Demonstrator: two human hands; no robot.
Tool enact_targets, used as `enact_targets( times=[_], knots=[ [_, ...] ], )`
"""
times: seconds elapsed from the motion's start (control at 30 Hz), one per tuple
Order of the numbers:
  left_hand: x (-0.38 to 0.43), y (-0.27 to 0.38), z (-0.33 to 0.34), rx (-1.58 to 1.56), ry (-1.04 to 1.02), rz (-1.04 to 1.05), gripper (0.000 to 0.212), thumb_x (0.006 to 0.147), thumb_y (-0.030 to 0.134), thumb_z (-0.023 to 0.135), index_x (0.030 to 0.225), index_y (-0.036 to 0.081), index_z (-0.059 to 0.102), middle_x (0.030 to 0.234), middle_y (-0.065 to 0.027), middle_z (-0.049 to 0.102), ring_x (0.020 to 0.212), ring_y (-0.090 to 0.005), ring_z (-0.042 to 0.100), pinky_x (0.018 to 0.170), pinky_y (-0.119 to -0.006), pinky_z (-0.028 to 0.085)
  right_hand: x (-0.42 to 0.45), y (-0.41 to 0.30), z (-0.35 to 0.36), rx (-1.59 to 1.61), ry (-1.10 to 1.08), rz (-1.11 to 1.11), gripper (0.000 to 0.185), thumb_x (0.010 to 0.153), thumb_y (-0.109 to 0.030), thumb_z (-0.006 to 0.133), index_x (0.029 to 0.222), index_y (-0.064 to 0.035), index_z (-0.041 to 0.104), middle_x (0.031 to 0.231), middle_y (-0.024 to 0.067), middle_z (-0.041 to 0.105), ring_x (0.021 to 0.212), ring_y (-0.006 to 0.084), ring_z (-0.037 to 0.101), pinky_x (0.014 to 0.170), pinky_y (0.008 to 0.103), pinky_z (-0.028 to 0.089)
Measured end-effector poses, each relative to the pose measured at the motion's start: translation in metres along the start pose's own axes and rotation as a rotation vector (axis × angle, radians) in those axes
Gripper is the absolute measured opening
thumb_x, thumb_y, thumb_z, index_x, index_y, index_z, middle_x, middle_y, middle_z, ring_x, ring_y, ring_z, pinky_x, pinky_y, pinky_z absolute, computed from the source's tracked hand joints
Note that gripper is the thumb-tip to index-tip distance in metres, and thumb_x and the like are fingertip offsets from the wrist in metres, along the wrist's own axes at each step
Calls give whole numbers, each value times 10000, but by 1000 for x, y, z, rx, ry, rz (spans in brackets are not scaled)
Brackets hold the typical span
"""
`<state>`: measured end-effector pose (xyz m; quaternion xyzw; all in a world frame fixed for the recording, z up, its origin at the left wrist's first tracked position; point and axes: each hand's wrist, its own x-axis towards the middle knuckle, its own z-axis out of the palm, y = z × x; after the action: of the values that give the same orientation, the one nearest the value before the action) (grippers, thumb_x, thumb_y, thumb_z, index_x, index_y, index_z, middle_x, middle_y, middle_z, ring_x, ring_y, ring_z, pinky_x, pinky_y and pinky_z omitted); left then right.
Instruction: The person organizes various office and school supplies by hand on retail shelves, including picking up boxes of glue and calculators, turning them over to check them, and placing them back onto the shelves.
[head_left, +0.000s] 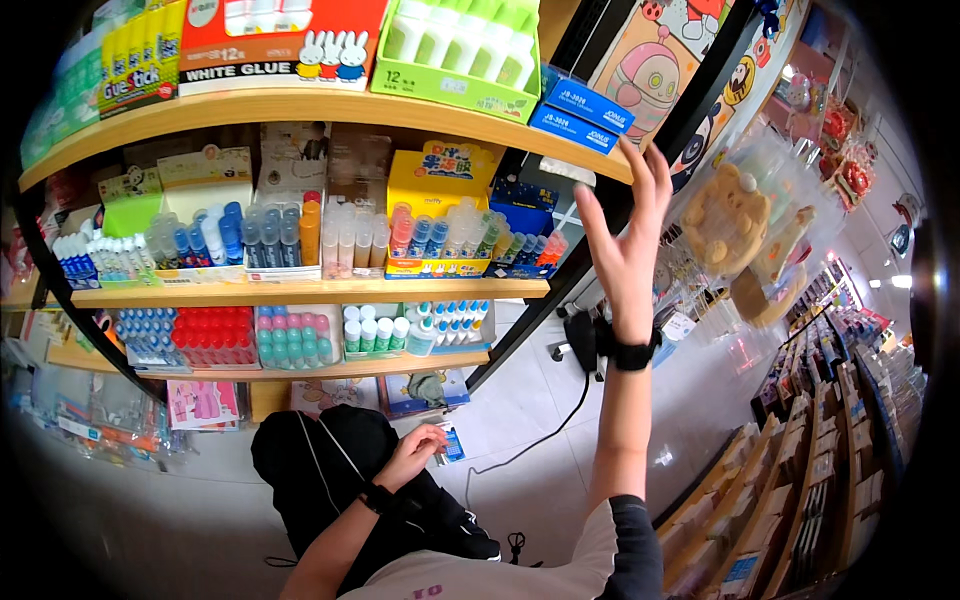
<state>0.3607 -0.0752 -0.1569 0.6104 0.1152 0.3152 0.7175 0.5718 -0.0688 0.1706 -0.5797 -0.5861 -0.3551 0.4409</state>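
Note:
My right hand (626, 247) is raised at the right end of the upper shelf, fingers spread and holding nothing. Its fingertips are beside the ends of two stacked blue calculator boxes (574, 129); whether they touch cannot be told. Lower down, my left hand (411, 454) is by my bent knee, with its fingers curled at the edge of a small blue-and-white box (453, 442) that has a calculator printed on it. Part of that box is hidden behind the fingers. Black bands circle both wrists.
The upper shelf (300, 105) bears a green carton of white bottles (457, 60) and a white glue box (277, 45). Glue tubes and bottles fill the shelves (315, 292) below. Plush bags (727, 217) hang to the right. A black cable (536, 448) crosses the tiled floor.

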Motion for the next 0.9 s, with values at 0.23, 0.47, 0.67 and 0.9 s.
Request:
enact_targets(
  times=[0.23,0.47,0.67,0.9],
  knots=[
    [5,-17,-6,30,-71,58,199,883,-33,432,1052,8,527,985,-68,581,896,-142,583,792,-268,485,49,15,40,-175,49,-44,635,740,-387,721,1286,-171,477,1376,316,201,1281,489,232,1025,502,289],
    [3,5,-4,66,-67,70,211,883,-36,425,1069,-5,521,991,-73,585,913,-142,582,803,-264,482,53,22,47,-205,101,-28,574,719,-390,733,1188,-133,524,1331,310,263,1235,477,288,1006,504,309],
    [17,-85,-12,-214,-131,-156,215,888,-29,412,1074,-4,516,995,-74,585,904,-140,581,803,-260,479,50,41,38,-171,104,1,566,712,-338,712,1199,-139,505,1325,313,273,1244,470,297,1002,488,322],
    [17,-89,-13,-198,-145,-164,226,871,-41,416,1072,0,511,984,-72,575,899,-137,579,814,-264,475,53,41,45,-118,131,85,595,728,-418,718,1189,-110,503,1300,299,315,1224,450,349,971,471,365]
  ],
)
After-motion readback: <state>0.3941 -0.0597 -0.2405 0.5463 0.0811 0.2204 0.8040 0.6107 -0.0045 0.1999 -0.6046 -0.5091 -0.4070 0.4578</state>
